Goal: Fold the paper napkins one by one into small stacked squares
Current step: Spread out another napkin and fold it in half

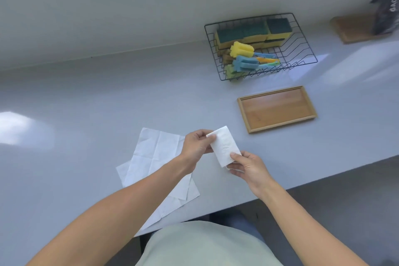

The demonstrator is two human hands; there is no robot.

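So my left hand [195, 147] is pinching the far end of a folded napkin [224, 147] and my right hand [246, 167] is pinching the near end, holding it just above the counter [86, 114]. Off to the left under my forearm lie a few unfolded napkins [155, 157], overlapping flat. Beyond the hands on the right sits a wooden tray [277, 109], and past that a wire basket [259, 47] with sponges [248, 33] and brushes
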